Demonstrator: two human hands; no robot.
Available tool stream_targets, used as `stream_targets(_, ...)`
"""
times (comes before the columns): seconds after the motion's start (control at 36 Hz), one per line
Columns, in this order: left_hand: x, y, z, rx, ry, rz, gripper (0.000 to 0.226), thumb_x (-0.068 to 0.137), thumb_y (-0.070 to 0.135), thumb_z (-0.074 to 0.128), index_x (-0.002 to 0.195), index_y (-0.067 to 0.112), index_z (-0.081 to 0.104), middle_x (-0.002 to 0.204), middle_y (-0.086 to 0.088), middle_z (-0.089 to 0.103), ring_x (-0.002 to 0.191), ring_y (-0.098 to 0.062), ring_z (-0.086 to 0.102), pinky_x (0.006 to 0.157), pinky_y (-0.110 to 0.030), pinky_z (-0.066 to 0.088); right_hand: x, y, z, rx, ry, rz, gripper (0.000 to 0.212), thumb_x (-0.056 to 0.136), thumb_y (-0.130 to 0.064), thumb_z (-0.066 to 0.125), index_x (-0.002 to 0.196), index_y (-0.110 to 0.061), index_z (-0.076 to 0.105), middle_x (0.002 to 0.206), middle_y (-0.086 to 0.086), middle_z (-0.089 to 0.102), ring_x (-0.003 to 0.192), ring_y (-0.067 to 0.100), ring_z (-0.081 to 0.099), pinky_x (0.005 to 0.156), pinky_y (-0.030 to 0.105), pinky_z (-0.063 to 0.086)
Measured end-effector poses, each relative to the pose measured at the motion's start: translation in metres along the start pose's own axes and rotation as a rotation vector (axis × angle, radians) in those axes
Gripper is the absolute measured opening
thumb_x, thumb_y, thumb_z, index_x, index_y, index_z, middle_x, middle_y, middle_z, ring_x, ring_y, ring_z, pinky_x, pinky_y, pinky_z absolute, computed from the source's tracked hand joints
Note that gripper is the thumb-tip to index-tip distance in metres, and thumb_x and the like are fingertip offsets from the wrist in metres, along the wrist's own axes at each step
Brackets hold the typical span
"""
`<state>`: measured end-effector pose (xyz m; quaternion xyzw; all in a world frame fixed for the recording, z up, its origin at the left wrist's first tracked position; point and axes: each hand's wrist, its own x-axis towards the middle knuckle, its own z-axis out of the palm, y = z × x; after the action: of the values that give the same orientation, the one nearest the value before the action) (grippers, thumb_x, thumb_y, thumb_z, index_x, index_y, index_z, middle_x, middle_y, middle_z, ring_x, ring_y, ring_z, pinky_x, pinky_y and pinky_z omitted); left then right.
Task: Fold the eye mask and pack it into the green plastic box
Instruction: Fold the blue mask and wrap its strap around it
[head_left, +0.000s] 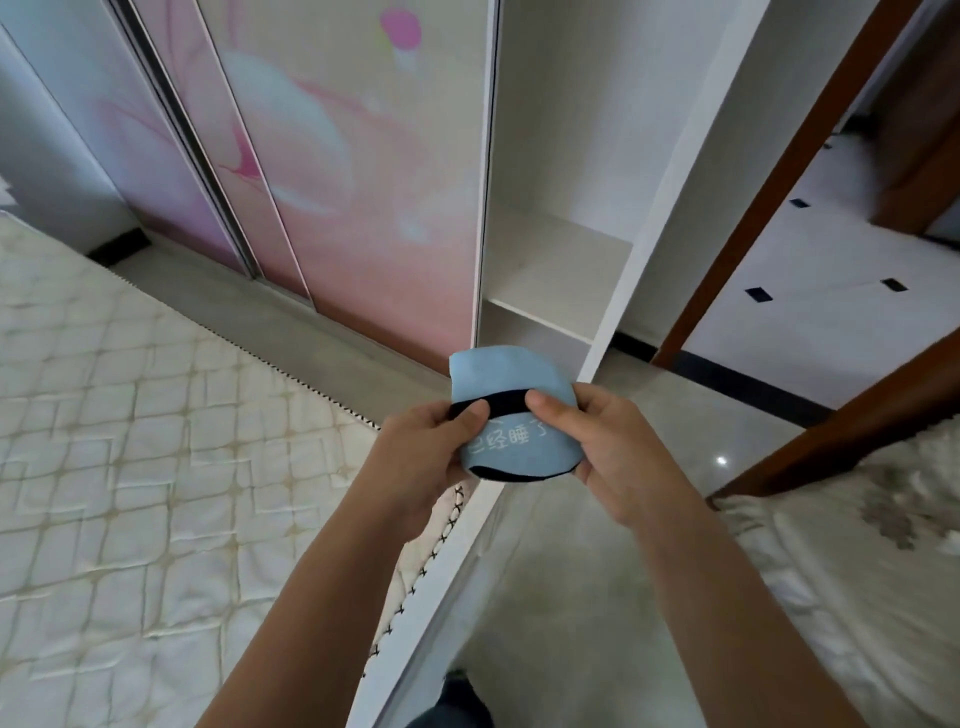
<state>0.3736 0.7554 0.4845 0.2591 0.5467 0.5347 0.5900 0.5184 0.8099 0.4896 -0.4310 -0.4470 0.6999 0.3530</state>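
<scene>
While it hangs in mid-air over the floor, right of the bed (130, 441), the eye mask (506, 376) looks light, soft and floppy, likely to spring open. The left hand (421, 457) and right hand (608, 447) each have their grip pinched on its sides, thumbs on the black strap (506, 407); holding there should keep the fold. No green box shows.
</scene>
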Motion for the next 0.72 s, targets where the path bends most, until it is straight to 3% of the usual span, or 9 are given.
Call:
stream_targets(0.17,0.055,0.014,0.008,-0.062,0.031,-0.023,0.015,0.09,0.009,0.053,0.096,0.004,0.066,0.08,-0.005,0.073,0.067,-0.012,0.07,0.058,-0.022,0.056,0.059,-0.016,-0.013,0.004,-0.049,0.024,0.006,0.082,-0.012,0.064,0.083,-0.016,0.068,0.071,-0.003,0.073,0.067,0.008,0.069,0.063,0.021,0.057)
stream_targets(0.33,0.113,0.024,0.024,-0.095,0.108,-0.026,0.019,0.09,0.009,0.052,0.102,0.0,0.064,0.085,-0.008,0.071,0.066,-0.011,0.069,0.057,-0.021,0.055,0.127,-0.031,-0.035,0.001,-0.111,0.056,0.005,0.082,-0.011,0.064,0.082,-0.013,0.068,0.071,-0.001,0.072,0.066,0.01,0.068,0.064,0.023,0.056)
stream_targets(0.61,0.226,0.04,0.081,-0.229,0.341,0.016,0.014,0.09,0.008,0.053,0.094,0.001,0.065,0.073,-0.003,0.073,0.062,-0.011,0.069,0.053,-0.02,0.054,0.266,-0.076,-0.091,-0.108,-0.333,0.143,0.005,0.081,-0.011,0.065,0.085,-0.013,0.068,0.071,-0.001,0.072,0.065,0.01,0.068,0.061,0.022,0.055)
stream_targets(0.72,0.266,0.054,0.106,-0.242,0.413,0.016,0.018,0.091,0.01,0.054,0.099,-0.002,0.064,0.087,-0.013,0.071,0.068,-0.015,0.069,0.059,-0.022,0.057,0.31,-0.102,-0.111,-0.136,-0.414,0.161,0.011,0.079,-0.014,0.066,0.089,-0.01,0.068,0.071,-0.001,0.073,0.066,0.01,0.069,0.057,0.021,0.055)
